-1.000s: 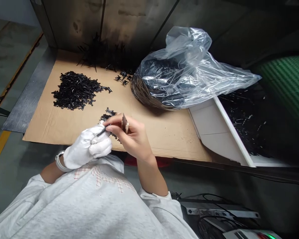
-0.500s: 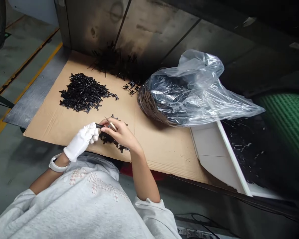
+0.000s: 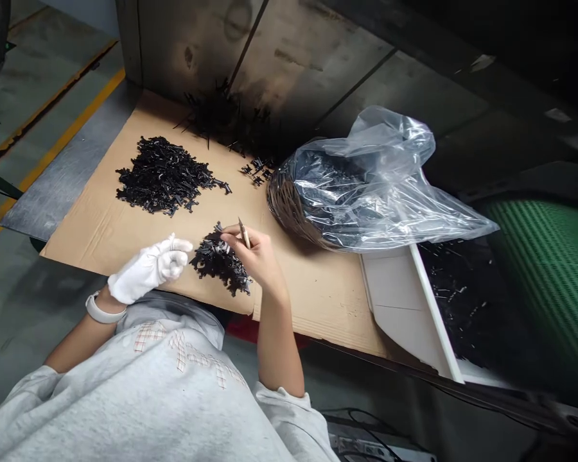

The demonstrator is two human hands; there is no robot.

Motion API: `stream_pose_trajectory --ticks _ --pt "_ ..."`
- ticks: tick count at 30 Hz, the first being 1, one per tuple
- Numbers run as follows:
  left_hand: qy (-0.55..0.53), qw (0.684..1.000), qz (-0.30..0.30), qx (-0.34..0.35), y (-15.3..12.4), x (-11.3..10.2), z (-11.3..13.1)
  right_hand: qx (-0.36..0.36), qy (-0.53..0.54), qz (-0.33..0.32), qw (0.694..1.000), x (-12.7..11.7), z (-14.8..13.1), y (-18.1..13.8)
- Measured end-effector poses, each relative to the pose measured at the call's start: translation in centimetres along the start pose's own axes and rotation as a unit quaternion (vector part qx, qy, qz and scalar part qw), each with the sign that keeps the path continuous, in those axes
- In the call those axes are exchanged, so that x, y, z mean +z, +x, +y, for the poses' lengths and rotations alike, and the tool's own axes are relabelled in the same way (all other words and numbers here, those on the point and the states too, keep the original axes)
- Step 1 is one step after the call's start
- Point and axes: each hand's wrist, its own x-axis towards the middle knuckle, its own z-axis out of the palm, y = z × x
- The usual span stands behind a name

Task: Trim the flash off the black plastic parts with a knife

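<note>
Since half a second ago the hands have parted: the gloved left hand (image 3: 149, 269) has pulled back toward the body with no part pinched in it now, and the right hand (image 3: 255, 256) has swung over the near small pile (image 3: 220, 260) of black plastic parts. The view has also shifted slightly, so the tabletop sits lower.

Grip state: right hand clenched on a thin blade tool (image 3: 244, 233), held between thumb and fingers, tip pointing up and away. Left hand loosely curled, fingers half open; nothing visible inside, though a tiny part hidden in the glove cannot be ruled out.

The near small pile lies just left of and under the right grip, touching the fingertips, between the two hands. The bigger pile (image 3: 166, 174) is well beyond the left grip, farther up the cardboard sheet (image 3: 313, 289). A third dark heap (image 3: 226, 119) sits against the back wall. A clear plastic bag (image 3: 366, 186) over a basket of parts is up and right of the right grip; a white tray (image 3: 404, 301) is farther right.

Doing it well, as a judgement: take one part only from the pile edge, keep the blade angled away from the gloved fingers, and steady the part with the glove before trimming. Tangled parts may lift together.

Writing: none readable. The grey shirt (image 3: 173, 398) shows a plaid appliqué, letters not legible. A white wrist band (image 3: 99, 311) is on the left wrist, no brand visible.
</note>
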Motion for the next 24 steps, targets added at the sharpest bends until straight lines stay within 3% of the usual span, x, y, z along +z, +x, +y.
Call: stream_pose_trajectory --ticks 5,10,15,20,22,24 --pt "-0.006 0.993 0.088 0.084 -1.0 -0.3 1.2 0.024 -0.139 -0.059 0.988 -1.5 1.3 2.6" --pt "-0.029 0.986 0.063 0.149 -1.2 0.1 1.3 -0.002 -0.222 -0.014 0.975 1.8 -0.1 6.9" --pt "-0.042 0.979 0.049 0.192 -1.6 0.0 1.1 -0.014 -0.233 -0.017 0.972 4.1 0.1 10.4" --pt "0.015 0.967 0.114 0.225 -0.7 -0.7 1.0 -0.047 -0.166 -0.041 0.984 2.9 0.3 9.1" --pt "0.038 0.970 0.131 0.201 0.2 -0.4 0.8 -0.067 -0.123 -0.043 0.989 2.4 -0.5 7.2" --pt "0.053 0.983 0.104 0.144 1.1 0.4 0.5 -0.081 -0.084 -0.045 0.992 2.3 -1.5 5.0"
